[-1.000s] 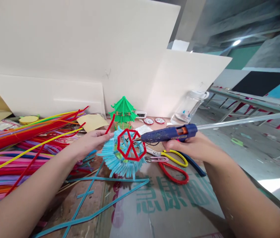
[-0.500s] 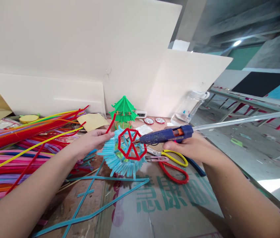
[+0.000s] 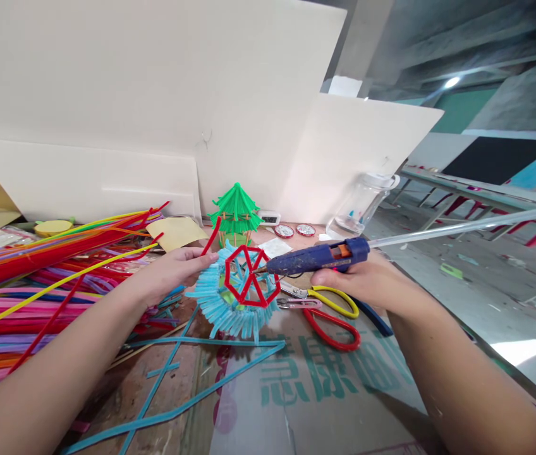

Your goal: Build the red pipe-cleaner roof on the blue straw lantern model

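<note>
The person's bare left forearm [image 3: 83, 335] rose from the lower left corner, slanting inward to a nearly straight left wrist [image 3: 142, 291]. The bare left hand [image 3: 177, 270] reached forward, its fingers drawn together in a pinch. Opposite, the bare right forearm [image 3: 457, 360] angled up and inward from the lower right. The bare right hand [image 3: 360, 282] was closed in a grip, its thumb [image 3: 327, 277] pointing inward, the other fingers largely hidden.
</note>
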Available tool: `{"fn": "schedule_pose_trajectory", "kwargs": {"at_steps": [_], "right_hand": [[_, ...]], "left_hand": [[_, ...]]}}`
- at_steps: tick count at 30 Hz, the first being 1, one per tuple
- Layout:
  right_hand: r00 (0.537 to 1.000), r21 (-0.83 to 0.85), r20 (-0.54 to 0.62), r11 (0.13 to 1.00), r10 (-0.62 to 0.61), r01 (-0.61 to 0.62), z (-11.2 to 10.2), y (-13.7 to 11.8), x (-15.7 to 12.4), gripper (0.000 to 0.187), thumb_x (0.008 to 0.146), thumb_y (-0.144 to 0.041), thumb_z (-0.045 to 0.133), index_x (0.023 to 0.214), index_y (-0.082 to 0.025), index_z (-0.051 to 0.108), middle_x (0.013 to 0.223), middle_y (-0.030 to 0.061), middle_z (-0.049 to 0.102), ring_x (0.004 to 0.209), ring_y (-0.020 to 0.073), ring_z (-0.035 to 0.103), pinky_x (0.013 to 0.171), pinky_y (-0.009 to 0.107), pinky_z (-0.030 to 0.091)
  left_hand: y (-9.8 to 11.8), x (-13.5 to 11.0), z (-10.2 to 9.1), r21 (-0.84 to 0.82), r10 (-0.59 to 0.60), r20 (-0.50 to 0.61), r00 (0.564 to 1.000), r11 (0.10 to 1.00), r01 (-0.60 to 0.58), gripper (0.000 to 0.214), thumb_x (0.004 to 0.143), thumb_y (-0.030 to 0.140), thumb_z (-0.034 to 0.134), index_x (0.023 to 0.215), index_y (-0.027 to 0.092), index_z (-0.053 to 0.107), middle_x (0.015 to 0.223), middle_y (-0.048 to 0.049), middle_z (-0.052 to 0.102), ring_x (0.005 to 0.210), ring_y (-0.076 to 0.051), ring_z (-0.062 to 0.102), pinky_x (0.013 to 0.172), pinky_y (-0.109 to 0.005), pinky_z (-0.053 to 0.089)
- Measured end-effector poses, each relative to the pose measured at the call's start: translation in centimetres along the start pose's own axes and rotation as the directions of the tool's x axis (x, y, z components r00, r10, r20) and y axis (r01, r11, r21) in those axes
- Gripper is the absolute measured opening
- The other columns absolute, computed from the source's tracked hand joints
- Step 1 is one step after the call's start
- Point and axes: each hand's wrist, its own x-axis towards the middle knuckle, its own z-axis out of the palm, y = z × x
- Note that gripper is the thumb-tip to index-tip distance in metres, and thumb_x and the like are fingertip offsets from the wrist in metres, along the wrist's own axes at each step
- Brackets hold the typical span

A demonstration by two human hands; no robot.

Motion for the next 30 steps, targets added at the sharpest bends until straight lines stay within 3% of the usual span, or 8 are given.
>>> {"fn": "schedule_pose_trajectory", "kwargs": {"at_steps": [14,24,30], "right_hand": [[1.000,0.000,0.023,1.000,0.003,-0.003,0.02,0.25,0.13,0.035,0.084,-0.049,0.067,0.112,-0.029,0.074,0.109,0.0010,0.075,0.101,0.0269,0.069,0.099,0.041,0.052],[0.998,-0.033,0.015,0.998,0.057,-0.056,-0.03,-0.34,-0.01,0.032,0.084,-0.049,0.066,0.101,-0.025,0.077,0.099,0.0009,0.077,0.088,0.0233,0.071,0.081,0.033,0.057],[0.995,0.061,0.094,0.998,-0.020,0.014,-0.52,-0.13,0.00,0.036,0.084,-0.053,0.065,0.098,-0.022,0.076,0.093,0.0009,0.076,0.085,0.0208,0.069,0.079,0.030,0.055]], "left_hand": [[-0.19,0.20,-0.07,-0.049,-0.023,0.015,1.000,0.999,0.024,0.030,0.071,0.049,0.079,0.083,0.022,0.075,0.075,-0.0021,0.074,0.067,-0.017,0.067,0.059,-0.023,0.049],[-0.16,0.11,-0.12,-0.031,-0.016,0.022,1.000,0.999,0.017,0.034,0.071,0.051,0.079,0.085,0.020,0.076,0.079,-0.0036,0.075,0.067,-0.017,0.067,0.058,-0.023,0.049],[-0.32,0.24,-0.10,-0.093,-0.049,0.024,0.999,0.994,0.051,0.036,0.068,0.051,0.081,0.089,0.022,0.075,0.080,-0.0022,0.076,0.072,-0.019,0.069,0.064,-0.026,0.052]]}}
